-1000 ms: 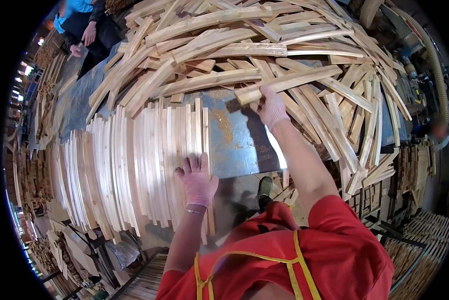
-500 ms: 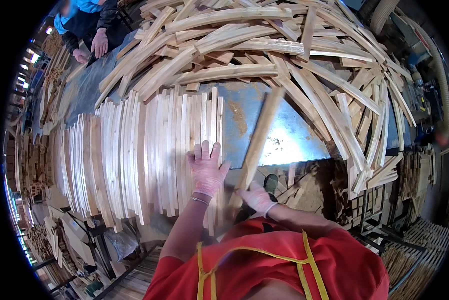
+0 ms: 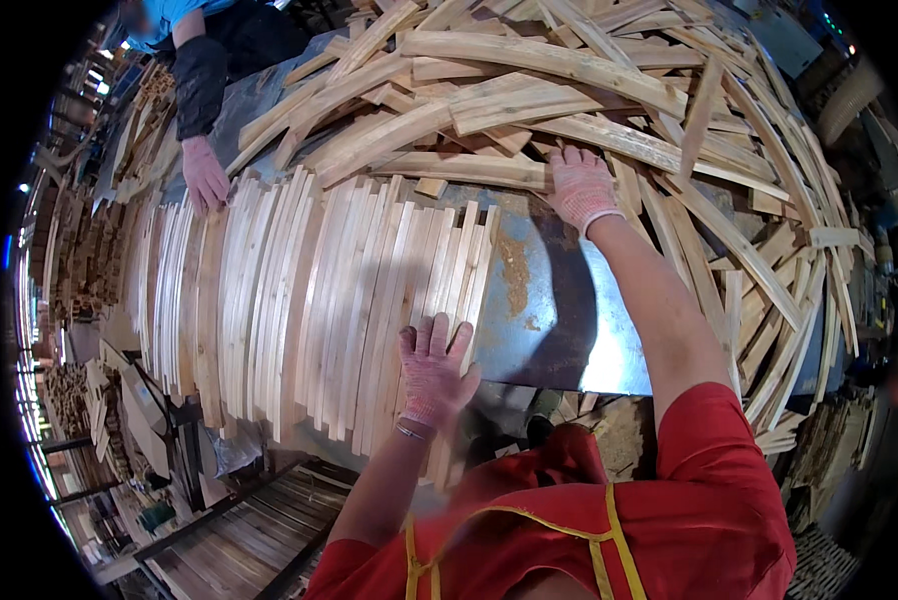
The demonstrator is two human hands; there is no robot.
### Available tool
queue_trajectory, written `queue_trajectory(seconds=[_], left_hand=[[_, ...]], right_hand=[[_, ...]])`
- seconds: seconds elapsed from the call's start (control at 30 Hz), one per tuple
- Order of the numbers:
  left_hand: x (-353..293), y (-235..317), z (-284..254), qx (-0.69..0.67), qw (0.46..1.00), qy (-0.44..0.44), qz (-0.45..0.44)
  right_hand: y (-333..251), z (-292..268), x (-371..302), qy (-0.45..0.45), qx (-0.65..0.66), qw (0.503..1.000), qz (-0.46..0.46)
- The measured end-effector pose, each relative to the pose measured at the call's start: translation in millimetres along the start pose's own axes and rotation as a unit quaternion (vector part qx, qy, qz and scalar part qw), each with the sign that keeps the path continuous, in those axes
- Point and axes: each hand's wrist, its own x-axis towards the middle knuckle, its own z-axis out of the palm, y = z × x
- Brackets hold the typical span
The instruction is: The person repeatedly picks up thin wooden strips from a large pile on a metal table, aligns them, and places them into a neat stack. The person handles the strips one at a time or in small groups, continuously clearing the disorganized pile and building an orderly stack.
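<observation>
Workshop clutter surrounds you, with racks and stacks of timber along the sides and a ribbed hose (image 3: pixel 850 105) at the far right, while a blue-grey metal table (image 3: pixel 619 345) spreads out ahead. Your left hand (image 3: pixel 434 375), in a pinkish glove, lies palm down with its fingers spread apart over the right part of a row of slats (image 3: pixel 309 300). Those pale wooden slats lie side by side, pointing away from you, and their near ends reach out past the table's front edge. A thin bracelet (image 3: pixel 409 431) circles your left wrist. Your right hand (image 3: pixel 581 190), gloved as well, reaches forward to the near side of a loose heap of slats (image 3: pixel 569 70), just by the right end of a slat (image 3: pixel 459 168) that lies crosswise behind the row; you cannot tell from this view whether its fingers are clamped on any wood. Between the row and your right forearm, bare metal shows, with a streak of sawdust (image 3: pixel 514 275) on it and a dark shadow beside that. At your upper left, a co-worker's gloved hand (image 3: pixel 205 175) reaches down to the far ends of the row's left part.
</observation>
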Motion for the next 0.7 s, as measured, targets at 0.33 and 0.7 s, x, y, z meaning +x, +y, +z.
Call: queue_trajectory(seconds=[0.33, 0.7], left_hand=[[-10.0, -1.7, -5.3, 0.000, 0.998, -0.045, -0.035], [-1.4, 8.4, 6.4, -0.041, 0.996, -0.065, -0.037]], right_hand=[[76.0, -98.1, -231.4, -0.248, 0.294, 0.899, 0.211], [-168.0, -37.8, -317.0, -0.399, 0.382, 0.834, -0.004]])
